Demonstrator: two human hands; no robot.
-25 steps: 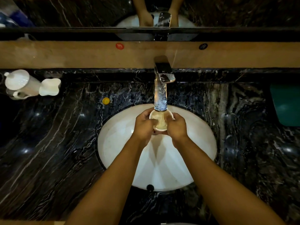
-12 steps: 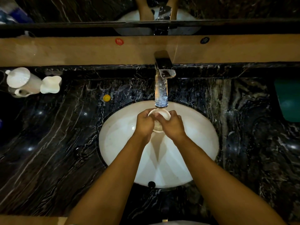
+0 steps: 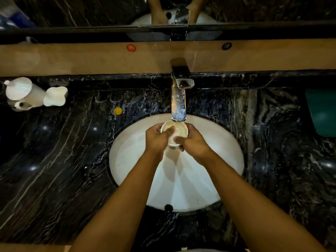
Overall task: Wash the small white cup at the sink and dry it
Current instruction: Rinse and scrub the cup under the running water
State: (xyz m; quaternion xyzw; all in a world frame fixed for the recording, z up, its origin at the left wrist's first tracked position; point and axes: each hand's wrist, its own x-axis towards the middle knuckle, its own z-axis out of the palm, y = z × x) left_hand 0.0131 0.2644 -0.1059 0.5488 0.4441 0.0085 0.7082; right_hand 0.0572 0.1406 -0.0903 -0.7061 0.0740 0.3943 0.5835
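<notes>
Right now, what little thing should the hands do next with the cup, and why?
Probably keep rubbing inside the cup under the water. The left hand and right hand both hold it over the sink, and the faucet is running, so the washing looks unfinished.

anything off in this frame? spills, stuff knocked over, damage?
One thing: a small yellow cap lies loose on the black marble counter, left of the faucet. Otherwise normal: both hands hold the white cup under running water over the basin.
</notes>
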